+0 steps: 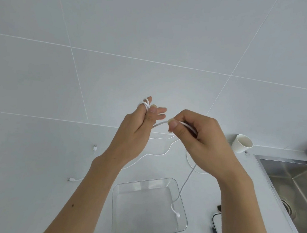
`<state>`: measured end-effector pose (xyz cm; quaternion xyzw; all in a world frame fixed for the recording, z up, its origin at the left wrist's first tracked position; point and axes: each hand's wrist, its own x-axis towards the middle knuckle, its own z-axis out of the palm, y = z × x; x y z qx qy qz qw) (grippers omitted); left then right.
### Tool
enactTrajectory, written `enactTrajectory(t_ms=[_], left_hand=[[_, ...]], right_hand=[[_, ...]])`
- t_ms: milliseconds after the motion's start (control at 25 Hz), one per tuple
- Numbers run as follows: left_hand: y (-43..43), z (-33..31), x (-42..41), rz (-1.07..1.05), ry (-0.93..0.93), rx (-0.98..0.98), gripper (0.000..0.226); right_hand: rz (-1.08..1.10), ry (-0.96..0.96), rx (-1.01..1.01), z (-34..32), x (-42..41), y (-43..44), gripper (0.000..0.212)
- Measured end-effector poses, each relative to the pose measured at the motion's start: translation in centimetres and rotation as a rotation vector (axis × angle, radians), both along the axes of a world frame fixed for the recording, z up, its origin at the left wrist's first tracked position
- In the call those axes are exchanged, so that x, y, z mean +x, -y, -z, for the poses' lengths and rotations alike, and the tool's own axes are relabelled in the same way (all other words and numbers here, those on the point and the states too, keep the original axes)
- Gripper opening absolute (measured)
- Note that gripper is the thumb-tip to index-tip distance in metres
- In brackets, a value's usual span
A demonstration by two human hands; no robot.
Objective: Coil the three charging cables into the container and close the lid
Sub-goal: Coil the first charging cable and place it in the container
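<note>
Left fingers [160, 110] curled through white cable [188, 178] loops, right fingers [185, 114] pinched on its strand.

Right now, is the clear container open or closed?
Open. The clear container has no lid on it; its bare bottom shows, with only the plug end of the held white cable dangling over it.

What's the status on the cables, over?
Left hand has cable looped round its fingers; right hand pinches the same cable. Its free end dangles into the open container. Other cables lie loose on counter. Nothing in the way.
</note>
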<state>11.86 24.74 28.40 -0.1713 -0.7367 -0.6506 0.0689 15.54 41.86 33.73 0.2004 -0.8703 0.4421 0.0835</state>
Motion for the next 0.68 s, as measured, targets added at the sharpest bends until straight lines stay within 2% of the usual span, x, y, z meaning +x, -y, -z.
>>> enactTrajectory(t_ms=[320,480,680], left_hand=[[-1.3,-2.1,0.5,0.114,0.012,-0.010,0.048],[-0.8,-4.0,0.2,0.256,0.010,-0.061,0.054],[-0.4,-6.4,-0.4,0.389,0.027,-0.012,0.047]], right_hand=[[0.034,-0.112,-0.049,-3.9,-1.6,-0.6,0.023],[0.021,-0.148,-0.076,-5.1,-2.5,-0.6,0.022],[-0.016,-0.183,-0.111,-6.7,-4.0,-0.4,0.022]])
